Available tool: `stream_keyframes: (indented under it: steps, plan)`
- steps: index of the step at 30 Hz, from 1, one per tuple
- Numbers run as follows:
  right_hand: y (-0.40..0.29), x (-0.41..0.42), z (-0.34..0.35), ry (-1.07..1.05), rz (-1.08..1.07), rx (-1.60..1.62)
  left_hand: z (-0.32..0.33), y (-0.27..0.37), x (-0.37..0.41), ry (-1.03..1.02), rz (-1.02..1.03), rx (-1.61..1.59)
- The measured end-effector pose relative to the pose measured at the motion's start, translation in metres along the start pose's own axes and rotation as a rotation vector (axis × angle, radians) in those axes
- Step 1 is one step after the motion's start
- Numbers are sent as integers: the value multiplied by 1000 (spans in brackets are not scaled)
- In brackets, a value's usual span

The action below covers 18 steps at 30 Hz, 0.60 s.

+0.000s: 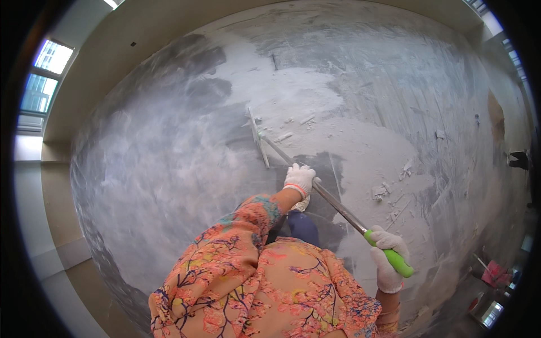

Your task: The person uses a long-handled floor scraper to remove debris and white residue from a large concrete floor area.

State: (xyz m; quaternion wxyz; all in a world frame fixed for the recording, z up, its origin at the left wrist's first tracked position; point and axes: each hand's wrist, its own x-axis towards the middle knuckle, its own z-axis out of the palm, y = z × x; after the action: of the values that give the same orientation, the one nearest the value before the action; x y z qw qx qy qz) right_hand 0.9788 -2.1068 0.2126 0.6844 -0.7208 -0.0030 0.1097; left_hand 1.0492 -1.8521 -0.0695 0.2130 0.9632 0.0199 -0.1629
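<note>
My left hand [300, 176], in a white knit glove, is closed around the metal shaft [340, 208] of a long-handled floor tool. Lower right, my gloved right hand [386, 249] grips the bright green handle end [398, 264]. The tool's narrow bar-shaped head [258, 138], dusted white, rests on the floor; whether it is a squeegee or a broom I cannot tell. Pale powder [291, 91] and flaky debris [307, 119] lie along its right side. Left of the head, the grey floor [181, 160] has only a thin, smeared white film.
More broken flakes [381, 191] lie on the powder to the right. A pinkish-red object [495, 273] and a shiny metallic container [491, 313] stand at the lower right rim. A wall [105, 63] with a window [44, 80] bounds the left. My shoe [301, 204] is below my left hand.
</note>
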Motion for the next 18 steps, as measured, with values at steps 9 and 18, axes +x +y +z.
stream_keyframes:
  steps: [9, 18]
  plan:
    - [-6, 58, -14, -287, -101, 59, -5, -8, -30, 31, -204, -53]
    - [-50, 70, -37, -219, -153, -38, 0, 47, 10, 153, -48, -182]
